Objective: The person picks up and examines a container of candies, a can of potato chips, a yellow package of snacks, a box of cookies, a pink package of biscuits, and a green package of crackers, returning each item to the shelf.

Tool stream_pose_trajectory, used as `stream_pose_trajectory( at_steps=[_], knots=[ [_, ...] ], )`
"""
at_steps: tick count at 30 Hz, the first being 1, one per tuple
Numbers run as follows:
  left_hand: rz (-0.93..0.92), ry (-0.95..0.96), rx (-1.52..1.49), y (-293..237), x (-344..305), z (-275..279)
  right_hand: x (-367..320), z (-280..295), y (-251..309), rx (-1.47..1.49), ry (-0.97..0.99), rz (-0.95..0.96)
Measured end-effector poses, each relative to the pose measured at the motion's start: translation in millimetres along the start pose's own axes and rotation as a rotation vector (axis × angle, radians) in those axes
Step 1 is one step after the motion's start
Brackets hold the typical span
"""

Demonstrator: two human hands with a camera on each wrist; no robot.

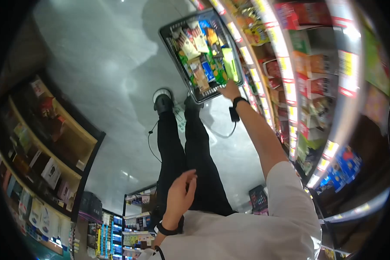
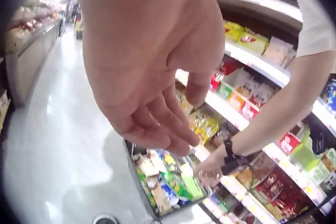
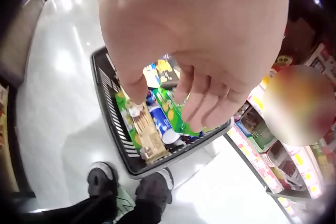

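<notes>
A black shopping basket [image 1: 183,74] full of packaged snacks stands on the floor before the feet, close against the shelves. My right hand [image 1: 230,89] reaches over its near right corner with fingers loosely bent above the packs. Right by those fingers lies a light green pack [image 1: 229,64]. Under the hand in the right wrist view are a blue tube-shaped pack [image 3: 161,121], a brown pack [image 3: 145,129] and a green bag [image 3: 173,113]. Nothing shows in its grasp. My left hand [image 1: 180,195] hangs relaxed in front of the body, holding nothing.
Lit shelves [image 1: 286,73] of bagged snacks with price labels run along the right, close to the right arm. Wooden-edged shelving [image 1: 69,134] stands on the left. A cable [image 1: 223,135] hangs from the right wrist. Shiny grey floor [image 1: 99,73] lies between the shelves.
</notes>
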State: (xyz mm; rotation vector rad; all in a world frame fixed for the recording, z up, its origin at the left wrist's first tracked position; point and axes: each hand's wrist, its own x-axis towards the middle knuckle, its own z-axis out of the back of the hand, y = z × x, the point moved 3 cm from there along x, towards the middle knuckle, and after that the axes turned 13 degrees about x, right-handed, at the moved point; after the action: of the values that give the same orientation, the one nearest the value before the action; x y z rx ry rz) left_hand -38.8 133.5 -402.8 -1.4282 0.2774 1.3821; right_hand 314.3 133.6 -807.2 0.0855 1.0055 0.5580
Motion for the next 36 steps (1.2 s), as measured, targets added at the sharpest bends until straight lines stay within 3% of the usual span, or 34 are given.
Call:
stream_pose_trajectory(
  at_steps=[2,4,6,11,12,14,16,19,22,24,26,28,29,31,34,36],
  knots=[
    [0.046,0.116,0.055,27.9,15.5,-10.4,28.8,-10.0,10.1,0.006,-0.027,-0.142],
    [0.083,0.158,0.095,50.4,35.4,-12.2,58.4,-29.5,-8.0,0.043,-0.161,-0.044],
    [0.126,0.167,0.103,61.5,46.2,-11.4,75.0,-34.6,-25.5,0.084,-0.098,-0.085],
    [0.081,0.022,0.179,41.5,36.5,11.5,33.6,-56.5,-20.1,0.263,-0.153,-0.117],
    [0.025,0.024,0.179,26.4,29.9,19.3,8.0,-54.4,-6.6,0.272,-0.223,-0.098],
    [-0.078,0.028,0.172,-9.5,7.9,36.7,-69.9,-22.0,38.3,0.304,-0.183,-0.084],
    [-0.165,0.012,0.169,-40.6,-11.3,56.5,-102.3,-37.1,24.6,0.335,-0.054,0.045],
    [-0.262,-0.039,0.147,-78.7,-52.4,85.9,-225.8,29.8,105.0,0.215,-0.088,0.130],
    [-0.349,-0.070,0.161,-82.3,-80.0,113.9,-305.4,57.7,143.0,0.315,-0.079,0.282],
    [-0.381,-0.111,0.127,-76.4,-91.4,134.7,-365.4,85.2,178.0,0.470,0.019,0.323],
    [-0.434,-0.218,0.110,-74.3,-109.0,157.9,-403.0,88.7,191.8,0.973,0.353,0.242],
    [-0.518,-0.419,0.115,-79.1,-120.2,187.4,-473.4,129.6,232.5,0.918,0.311,0.514],
    [-0.651,-0.373,0.070,-83.5,-129.2,200.0,-498.3,142.2,240.8,0.836,0.326,0.575],
    [-0.928,-0.277,-0.016,-100.5,-149.9,228.3,-553.2,165.8,255.8,0.883,0.481,0.526],
    [-1.123,-0.213,0.127,-121.7,-182.2,252.0,-615.9,182.1,251.0,0.960,0.611,0.510],
    [-1.062,-0.060,0.018,-134.8,-203.5,253.3,-651.2,186.2,236.1,1.013,0.546,0.574]
  ],
)
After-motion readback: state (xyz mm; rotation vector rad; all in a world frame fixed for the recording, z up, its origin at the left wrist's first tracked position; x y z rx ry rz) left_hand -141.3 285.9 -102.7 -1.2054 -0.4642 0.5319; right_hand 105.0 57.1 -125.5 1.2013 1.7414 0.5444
